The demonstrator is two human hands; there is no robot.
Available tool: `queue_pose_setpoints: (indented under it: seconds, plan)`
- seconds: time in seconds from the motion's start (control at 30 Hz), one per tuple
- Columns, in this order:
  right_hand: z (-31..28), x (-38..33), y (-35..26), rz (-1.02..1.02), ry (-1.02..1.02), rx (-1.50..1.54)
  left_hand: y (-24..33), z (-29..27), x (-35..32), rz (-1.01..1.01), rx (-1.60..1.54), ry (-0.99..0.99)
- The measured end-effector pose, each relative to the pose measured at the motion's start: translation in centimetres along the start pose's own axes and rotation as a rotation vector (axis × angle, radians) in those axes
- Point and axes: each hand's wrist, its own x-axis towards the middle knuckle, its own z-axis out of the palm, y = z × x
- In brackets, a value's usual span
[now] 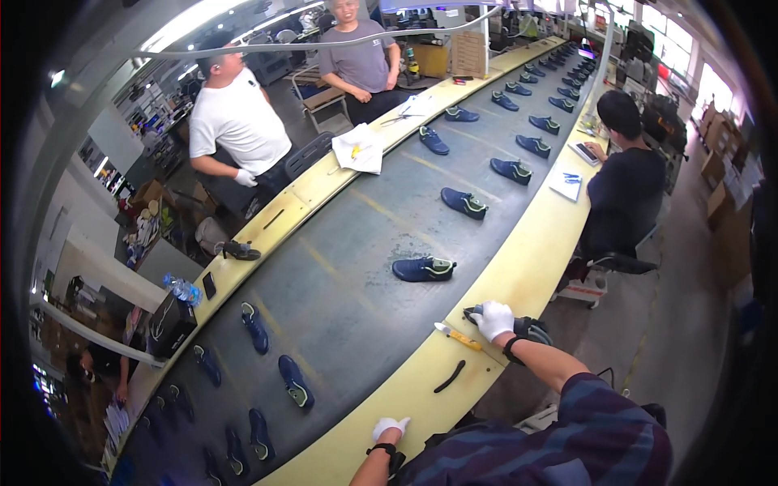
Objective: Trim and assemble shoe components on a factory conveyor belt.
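Note:
My right hand (493, 321), in a white glove, is closed over a dark hand-held tool (531, 330) at the edge of the yellow bench; its exact kind I cannot make out. Beside that hand lies a yellow-handled knife (459, 336) with a pale blade end. A curved black strip (450, 377) rests on the bench between my two hands. Also gloved in white, my left hand (391, 428) is over the bench edge, thumb out to the side, holding nothing visible. The nearest shoe ahead is a dark blue one with a light green lining (424, 269), standing on the grey conveyor belt (356, 292).
Several more blue shoes (296, 382) stand along the belt, both ways. Across it are a water bottle (182, 289), a phone (209, 285), a dark tool (241, 250) and a white cloth (358, 149). A seated co-worker (628, 170) is at right; two people (235, 113) stand opposite.

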Motion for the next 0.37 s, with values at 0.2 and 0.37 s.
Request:
queue_pose_setpoints:
  seconds: [0.2, 0.37]
  plan:
    - [-2.1, -0.1, 1.3, 0.092, -0.082, 0.058, 1.7, -1.3, -1.6, 0.065, 0.093, -0.049]
    - [-2.0, 0.3, 2.7, 0.084, -0.16, 0.061, 0.4, 3.7, 6.7, 0.756, 0.122, 0.192]
